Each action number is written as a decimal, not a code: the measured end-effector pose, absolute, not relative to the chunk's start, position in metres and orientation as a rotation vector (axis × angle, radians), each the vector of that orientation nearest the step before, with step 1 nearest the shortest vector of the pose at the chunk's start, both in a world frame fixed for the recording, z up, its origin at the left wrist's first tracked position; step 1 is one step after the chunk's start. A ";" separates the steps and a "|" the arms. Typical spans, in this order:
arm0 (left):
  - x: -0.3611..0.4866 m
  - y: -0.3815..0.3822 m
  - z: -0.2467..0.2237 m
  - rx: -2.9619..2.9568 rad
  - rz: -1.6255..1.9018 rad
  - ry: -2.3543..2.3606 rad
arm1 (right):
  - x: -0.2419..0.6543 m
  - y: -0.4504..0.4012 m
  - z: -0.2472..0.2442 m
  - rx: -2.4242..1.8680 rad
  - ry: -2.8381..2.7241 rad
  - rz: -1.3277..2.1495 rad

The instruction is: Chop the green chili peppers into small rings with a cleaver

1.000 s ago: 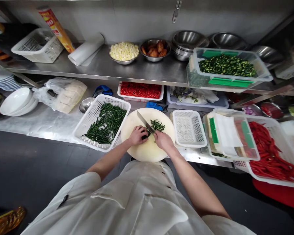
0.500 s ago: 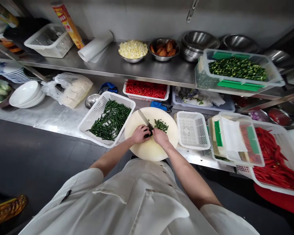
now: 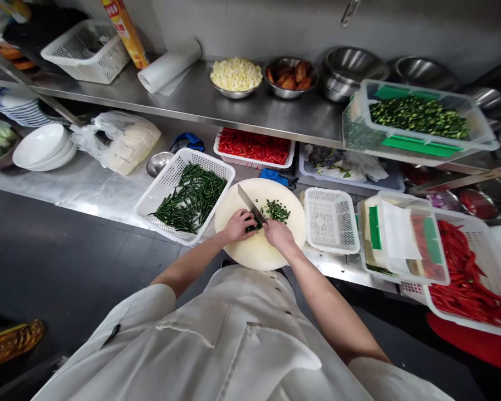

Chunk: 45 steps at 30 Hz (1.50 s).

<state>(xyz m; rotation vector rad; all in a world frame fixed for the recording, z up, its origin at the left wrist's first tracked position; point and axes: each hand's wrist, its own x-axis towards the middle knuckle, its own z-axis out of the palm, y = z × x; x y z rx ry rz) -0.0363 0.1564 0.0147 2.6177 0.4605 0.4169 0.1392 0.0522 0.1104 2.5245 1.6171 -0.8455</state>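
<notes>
The near part of the round board (image 3: pixel 254 259) gives open room on the body's side of the left hand (image 3: pixel 239 226) and right hand (image 3: pixel 279 235). Between the left hand and the chopped greens (image 3: pixel 278 210), the knife (image 3: pixel 249 202) bars the direct way across. The basket of green vegetables (image 3: pixel 161 186) walls off the board's left, a white basket (image 3: pixel 332 220) its right. Bare counter (image 3: pixel 100 195) stretches farther left; a shelf (image 3: pixel 209 111) overhangs the back.

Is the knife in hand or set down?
In hand: the right hand grips the knife at its handle end, blade angled over the cutting board. Whether its edge touches the board, I cannot tell.
</notes>
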 end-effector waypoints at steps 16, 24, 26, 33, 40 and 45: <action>-0.050 0.150 0.012 2.602 0.440 0.455 | 0.124 0.058 0.115 2.479 1.617 -0.866; -0.053 0.148 0.014 2.592 0.434 0.456 | 0.112 0.048 0.109 2.490 1.512 -0.844; -0.055 0.147 0.016 2.589 0.439 0.457 | 0.114 0.047 0.112 2.472 1.552 -0.842; -0.060 0.141 0.012 2.582 0.444 0.490 | 0.114 0.038 0.097 2.503 1.470 -0.873; -0.062 0.146 0.013 2.461 0.607 0.694 | 0.131 0.055 0.094 2.545 1.677 -1.078; -0.055 0.125 0.000 2.510 0.512 0.828 | 0.159 0.029 0.090 2.670 1.651 -1.228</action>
